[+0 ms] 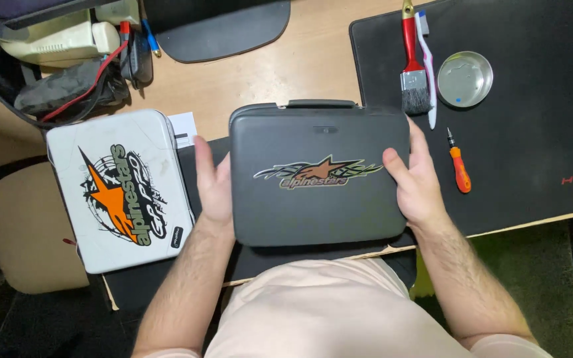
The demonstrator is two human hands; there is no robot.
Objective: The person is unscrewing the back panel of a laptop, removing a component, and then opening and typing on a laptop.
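Fingers (201, 154) of left hand (212, 189) flat and nearly straight, pressed against left edge of dark grey case (319, 176); thumb hidden behind that edge, so full grip not visible. Fingers (418, 142) of right hand (418, 182) laid along right edge of same case, thumb (392, 166) resting on lid near coloured star-shaped sticker (318, 172). Held between both hands, not clamped in a closed fist.

Grey case lying flat on counter (300, 73), closed, handle (319, 103) on far edge, near edge reaching counter's front rim above pale pink shirt (326, 305).

Just left of grey case: white case (121, 189) with orange star graphic, lying flat, slightly turned, apart from left hand. Beyond white case, at far left: tangle of dark cables with a red wire (81, 89) and a cream-coloured device (54, 36).

Right of grey case: black mat (538, 119), partly under the case's right side. On mat, near case's far right corner: red-handled paintbrush (414, 63) with white and pink toothbrush (427, 66) touching alongside. Further right: round shallow metal dish (465, 79). Just beside right hand: small orange-handled screwdriver (459, 166), not touched.

Beyond grey case, at far edge: dark rounded stand base (227, 30).
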